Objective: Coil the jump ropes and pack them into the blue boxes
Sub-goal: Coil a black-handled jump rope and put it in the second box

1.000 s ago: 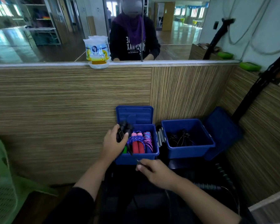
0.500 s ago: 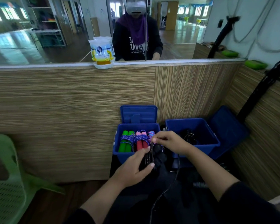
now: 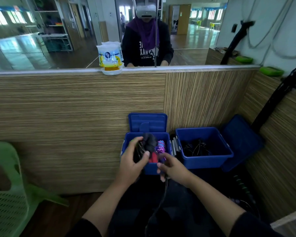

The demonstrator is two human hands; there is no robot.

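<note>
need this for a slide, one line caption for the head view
Left hand holds black jump rope handles over the left blue box; right hand guides its cord.

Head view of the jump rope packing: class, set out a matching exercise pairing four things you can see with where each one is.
Things:
1. left hand
2. right blue box
3. green chair
4. yellow-labelled packet

Places or states:
A. on the ledge by the mirror
B. at the far left edge
C. holding a black rope bundle over the left blue box
D. holds loose black rope

Pairs: 1-C, 2-D, 3-B, 4-A
</note>
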